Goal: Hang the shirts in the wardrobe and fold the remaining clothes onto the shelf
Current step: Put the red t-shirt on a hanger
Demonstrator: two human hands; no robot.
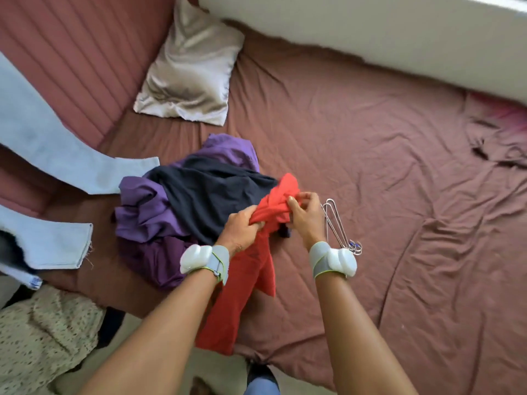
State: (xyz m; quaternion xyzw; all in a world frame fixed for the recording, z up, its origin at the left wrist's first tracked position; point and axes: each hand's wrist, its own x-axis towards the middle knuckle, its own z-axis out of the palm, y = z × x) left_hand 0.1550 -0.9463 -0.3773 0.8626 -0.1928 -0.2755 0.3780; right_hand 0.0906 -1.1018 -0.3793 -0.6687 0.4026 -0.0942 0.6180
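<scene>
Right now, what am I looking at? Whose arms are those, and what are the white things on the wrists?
There is just one picture, taken by a camera worn on a person's head, looking down at their own two arms. The left hand and right hand both grip a red garment, lifting it from a pile with a dark navy garment and purple clothes. All this lies on a bed with a reddish-brown sheet. Beside the right hand lie wire hangers. A shiny pillow sits further back. The white wrist bands are strapped-on devices; I cannot tell what they do.
</scene>
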